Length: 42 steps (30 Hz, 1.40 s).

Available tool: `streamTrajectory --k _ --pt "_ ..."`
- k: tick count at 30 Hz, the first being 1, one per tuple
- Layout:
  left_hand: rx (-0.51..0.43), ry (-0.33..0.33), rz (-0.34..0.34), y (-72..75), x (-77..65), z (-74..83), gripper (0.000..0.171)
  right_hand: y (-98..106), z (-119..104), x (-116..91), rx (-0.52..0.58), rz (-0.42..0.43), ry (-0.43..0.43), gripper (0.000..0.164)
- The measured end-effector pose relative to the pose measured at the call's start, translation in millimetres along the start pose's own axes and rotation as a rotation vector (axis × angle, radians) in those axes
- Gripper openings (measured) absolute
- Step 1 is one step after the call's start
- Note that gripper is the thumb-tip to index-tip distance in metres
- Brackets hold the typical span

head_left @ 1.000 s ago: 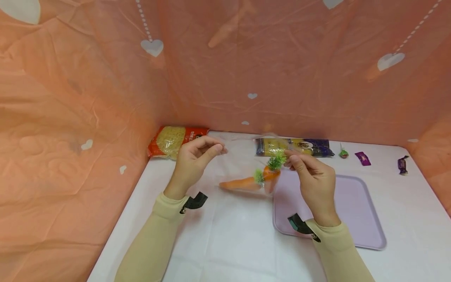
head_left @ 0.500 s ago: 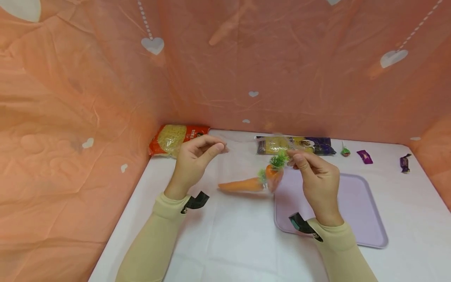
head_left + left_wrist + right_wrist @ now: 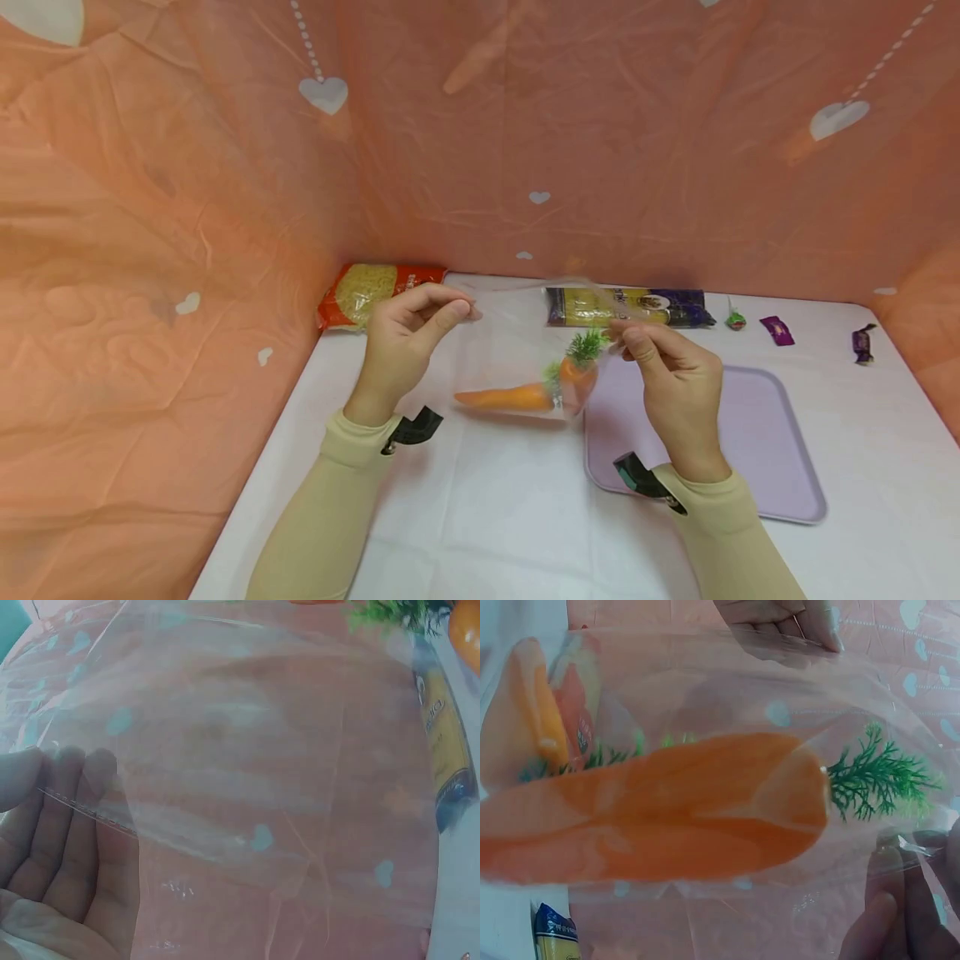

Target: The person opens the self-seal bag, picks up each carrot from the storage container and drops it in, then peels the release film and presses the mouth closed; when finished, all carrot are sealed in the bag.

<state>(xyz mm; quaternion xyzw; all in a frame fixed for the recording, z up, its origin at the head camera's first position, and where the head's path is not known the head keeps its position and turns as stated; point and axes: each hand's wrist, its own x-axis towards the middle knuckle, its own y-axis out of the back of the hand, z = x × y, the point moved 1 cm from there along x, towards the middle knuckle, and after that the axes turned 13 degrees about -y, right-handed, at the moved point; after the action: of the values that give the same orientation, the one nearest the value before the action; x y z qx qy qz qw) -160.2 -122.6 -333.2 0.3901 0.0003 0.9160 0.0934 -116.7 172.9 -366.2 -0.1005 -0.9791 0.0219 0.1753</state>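
A clear plastic bag (image 3: 498,354) hangs upright above the table, its mouth toward the top. My left hand (image 3: 396,354) pinches the bag's upper left edge between thumb and fingers. At its upper right edge, my right hand (image 3: 678,400) pinches the film. Inside are two carrots with green tops. One carrot (image 3: 506,398) lies sideways along the bottom, tip to the left; the other carrot (image 3: 577,379) stands nearly upright at the right side, leaves up. The right wrist view shows the upright carrot (image 3: 667,810) close behind the film, near the right fingertips.
A lilac tray (image 3: 780,508) lies under and beyond the right hand. Along the back are a red pasta packet (image 3: 367,292) and a yellow-and-purple packet (image 3: 630,308). A lollipop (image 3: 736,320) and two wrapped candies, one purple (image 3: 777,332) and one dark (image 3: 862,344), lie at right.
The left hand has moved slightly left, and the bag looks more stretched between the hands. The sideways carrot has shifted a little left. Both hands still pinch the bag.
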Motion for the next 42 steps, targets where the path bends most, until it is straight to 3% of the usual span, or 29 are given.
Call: streamTrajectory --k 10,16,21,32,39,42 --pt "-0.019 -0.008 0.0 -2.7 -0.4 1.3 0.011 0.2 -5.1 -1.4 0.005 0.019 -0.011 0.016" --pt "0.033 -0.002 0.052 3.4 0.1 2.7 0.011 0.0 -3.2 0.6 0.031 0.024 0.013 0.016" --pt "0.038 -0.03 0.045 2.9 -0.4 3.8 0.012 -1.1 -2.0 0.1 0.038 0.034 0.023 0.015" --pt "0.043 -0.038 0.063 4.3 0.3 4.8 0.011 -0.8 -3.1 1.0 -0.01 0.057 0.023 0.016" --pt "0.031 -0.008 0.049 3.4 0.0 8.0 0.013 -2.4 -4.8 0.7 0.015 0.071 0.071 0.014" --pt "0.017 0.013 0.038 0.4 -0.4 7.8 0.012 -4.6 -6.0 -0.4 0.029 0.058 0.046 0.015"
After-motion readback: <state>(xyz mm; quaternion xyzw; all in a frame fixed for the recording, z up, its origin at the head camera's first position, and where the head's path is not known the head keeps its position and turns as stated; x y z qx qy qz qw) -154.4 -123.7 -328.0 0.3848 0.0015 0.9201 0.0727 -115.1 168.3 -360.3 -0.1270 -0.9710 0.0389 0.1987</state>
